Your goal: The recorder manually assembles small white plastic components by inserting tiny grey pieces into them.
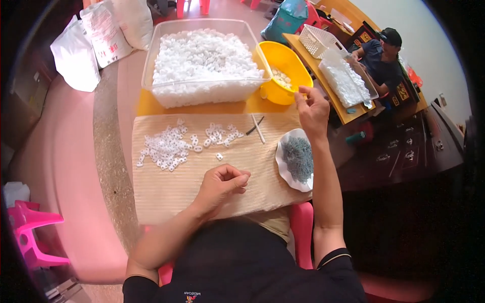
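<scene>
My left hand is closed above the ribbed cloth, thumb pressed to its curled fingers; whatever it may hold is hidden. Raised by the rim of a yellow basin, my right hand has thumb and forefinger drawn together, and I cannot make out anything between them. A pile of small white two-holed plastic pieces lies at the cloth's left, with a smaller cluster beside it. One single piece sits just beyond my left hand. Below my right hand, a white scalloped dish holds small grey-green parts.
A large clear tub full of white pieces stands behind the cloth. A white stick and a dark stick lie crossed. White sacks stand far left, a pink stool nearer. Another person sits at a table far right.
</scene>
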Available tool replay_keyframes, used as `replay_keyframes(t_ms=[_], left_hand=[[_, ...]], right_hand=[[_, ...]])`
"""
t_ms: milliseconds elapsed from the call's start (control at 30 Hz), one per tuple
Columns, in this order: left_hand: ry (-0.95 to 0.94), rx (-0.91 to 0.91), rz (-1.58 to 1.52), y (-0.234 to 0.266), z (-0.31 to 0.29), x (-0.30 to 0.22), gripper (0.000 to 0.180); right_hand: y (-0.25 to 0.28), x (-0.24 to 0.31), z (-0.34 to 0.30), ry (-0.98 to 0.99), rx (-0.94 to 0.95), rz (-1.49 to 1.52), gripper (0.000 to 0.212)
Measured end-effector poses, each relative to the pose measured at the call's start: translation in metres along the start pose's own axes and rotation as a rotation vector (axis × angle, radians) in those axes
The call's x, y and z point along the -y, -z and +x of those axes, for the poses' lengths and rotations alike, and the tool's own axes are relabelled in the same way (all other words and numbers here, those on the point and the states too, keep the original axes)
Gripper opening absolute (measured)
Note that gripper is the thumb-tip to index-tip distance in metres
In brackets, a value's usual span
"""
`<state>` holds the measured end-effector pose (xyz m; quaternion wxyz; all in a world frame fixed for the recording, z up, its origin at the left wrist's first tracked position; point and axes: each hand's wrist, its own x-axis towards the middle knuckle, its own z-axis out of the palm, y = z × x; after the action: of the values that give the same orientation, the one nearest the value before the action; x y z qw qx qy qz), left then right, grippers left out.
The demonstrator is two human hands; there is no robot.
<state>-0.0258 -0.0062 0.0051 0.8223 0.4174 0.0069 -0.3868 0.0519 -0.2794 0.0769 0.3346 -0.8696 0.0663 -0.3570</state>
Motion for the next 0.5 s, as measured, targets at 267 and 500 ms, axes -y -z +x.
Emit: replay_keyframes(t_ms=[267,500], left_hand=[[-0.069,0.038,0.134,0.000,-0.001,0.004,0.009],[-0.216,0.073,0.301,-0.003,-0.004,0.013,0.008]], right_hand=[[-0.022,0.028,-0.075,-0.054,0.544,0.232,0.012],[-0.038,0.038,-0.098,0.099,0.748,0.141,0.018]])
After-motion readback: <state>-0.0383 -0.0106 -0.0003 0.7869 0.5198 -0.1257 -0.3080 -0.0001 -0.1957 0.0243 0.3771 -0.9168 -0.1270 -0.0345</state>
